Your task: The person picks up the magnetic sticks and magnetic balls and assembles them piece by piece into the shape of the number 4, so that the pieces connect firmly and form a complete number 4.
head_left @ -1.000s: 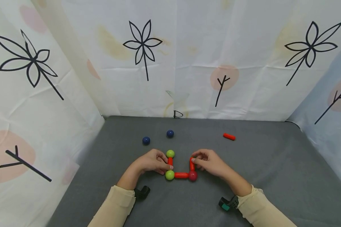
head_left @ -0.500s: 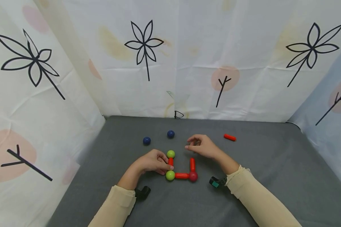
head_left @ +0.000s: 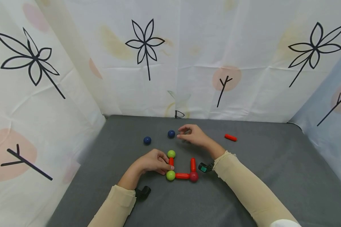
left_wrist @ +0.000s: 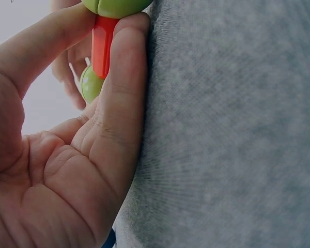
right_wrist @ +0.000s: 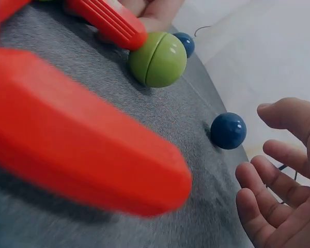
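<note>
So the left hand (head_left: 153,162) has the left rod (head_left: 171,161) pinched between thumb and fingers, pretty narrow grip, with the thumb right by the near green ball (head_left: 170,175). That rod runs from there up to the far green ball (head_left: 171,154). The whole build lies on the grey table (head_left: 244,179) in a U: a bottom rod (head_left: 182,176) goes across from the near green ball to the red ball (head_left: 194,176), and the right rod (head_left: 193,164) sticks out from that one, its far end bare.

Right hand (head_left: 194,135) is holding nothing, thumb and fingers spread pretty wide, just beside a blue ball (head_left: 171,134) but with a gap, so not touching. That ball sits beyond the U, and the other blue ball (head_left: 147,140) is a bit to its left. There's also a loose red rod (head_left: 230,137) off to the right, well apart from the build.
</note>
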